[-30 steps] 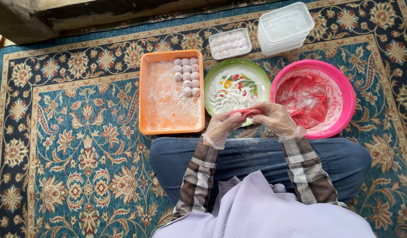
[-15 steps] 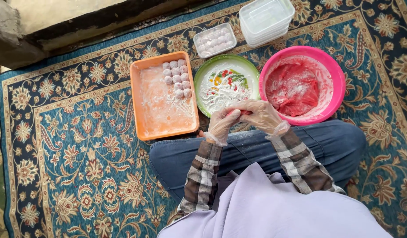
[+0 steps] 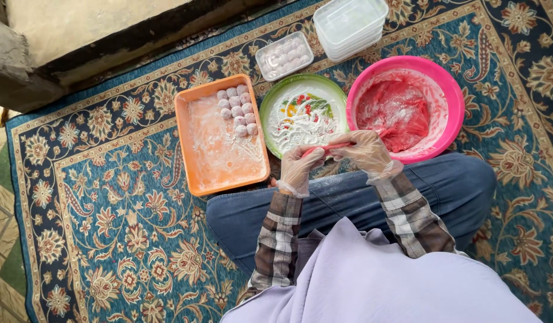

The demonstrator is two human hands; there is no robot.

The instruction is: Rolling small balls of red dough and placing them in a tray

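Sitting cross-legged on a blue floral carpet (image 3: 97, 197), a person works a flat strip of pink-red dough (image 3: 328, 146) between two hands in clear plastic gloves. Left of the dough lies an orange rectangular plastic tray (image 3: 219, 134), floury, with small pale dusted balls (image 3: 237, 109) lined up in its far right corner. The left hand (image 3: 299, 168) pinches the strip's left end between thumb and fingers. Just beyond the dough sits a round green-rimmed plate (image 3: 303, 112) spread with white flour. The right hand (image 3: 365, 151) grips the strip's right end. Right of it stands a pink round plastic bowl (image 3: 451, 90) holding more red dough. Handled well, the strip likely wants even, gentle pressure from both hands, held over the floured plate so it neither tears nor sticks.
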